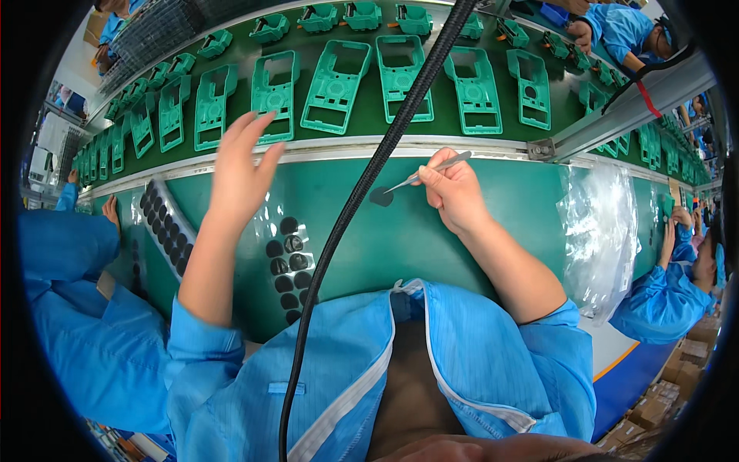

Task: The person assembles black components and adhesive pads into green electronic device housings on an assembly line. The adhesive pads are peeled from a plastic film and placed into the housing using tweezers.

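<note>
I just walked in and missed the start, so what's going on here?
Someone in a blue jacket is working at a green bench. Their right hand holds tweezers, with a dark disc at the tips. Their left hand is raised, open and slightly blurred, with nothing visible in it. More dark discs lie on clear film to the left, and green housings line up beyond the bench.

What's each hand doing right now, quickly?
Left hand: open, holding nothing visible.
Right hand: closed on slim tweezers, their tips at a dark disc.
</note>
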Motion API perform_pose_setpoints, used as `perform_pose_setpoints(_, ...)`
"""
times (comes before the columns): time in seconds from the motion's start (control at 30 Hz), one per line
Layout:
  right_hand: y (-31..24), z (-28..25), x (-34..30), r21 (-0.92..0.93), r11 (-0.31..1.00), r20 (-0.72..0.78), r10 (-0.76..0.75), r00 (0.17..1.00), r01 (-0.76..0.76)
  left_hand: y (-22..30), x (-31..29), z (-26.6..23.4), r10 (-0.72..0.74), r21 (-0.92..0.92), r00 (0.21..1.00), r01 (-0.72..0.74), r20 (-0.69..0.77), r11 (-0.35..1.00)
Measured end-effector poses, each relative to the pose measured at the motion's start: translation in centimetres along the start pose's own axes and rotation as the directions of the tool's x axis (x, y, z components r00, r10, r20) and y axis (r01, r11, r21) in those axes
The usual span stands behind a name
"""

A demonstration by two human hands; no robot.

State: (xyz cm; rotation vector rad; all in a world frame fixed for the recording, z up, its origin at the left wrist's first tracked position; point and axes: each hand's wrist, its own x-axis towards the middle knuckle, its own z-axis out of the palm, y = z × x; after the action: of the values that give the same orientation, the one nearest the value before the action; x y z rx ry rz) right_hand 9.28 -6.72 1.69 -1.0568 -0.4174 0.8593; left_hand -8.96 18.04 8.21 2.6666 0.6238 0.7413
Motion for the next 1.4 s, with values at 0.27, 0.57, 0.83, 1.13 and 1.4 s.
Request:
perform_pose_setpoints(0.27,-0.3,-1.7,1.4,0.046,0.994,-0.048,-0.096,0.994,0.098,1.4,10.4,10.9,-0.262,0.258,0.938,0.202,0.225,0.945)
perform_pose_setpoints(0.57,-1.5,-1.0,0.9,0.205,0.979,0.034,-0.026,0.999,0.018,3.3,2.4,6.3,-0.382,-0.618,0.888,0.453,0.255,0.642)
perform_pose_setpoints(0.83,-2.2,0.9,-0.8,-0.054,0.997,0.13,-0.04,0.991,0.047,7.3,-8.6,3.6,-0.223,-0.656,0.866,0.487,0.447,0.577)
perform_pose_setpoints(1.13,-0.7,4.2,-4.3,-0.28,0.96,-0.06,-0.044,0.997,0.026,6.0,-9.4,3.5,-0.109,-0.585,0.869,0.413,0.483,0.698)
perform_pose_setpoints(1.4,-0.8,4.8,-3.2,-0.411,0.91,0.042,-0.039,0.998,0.052,5.1,-9.3,3.1,-0.034,-0.476,0.854,0.322,0.519,0.819)
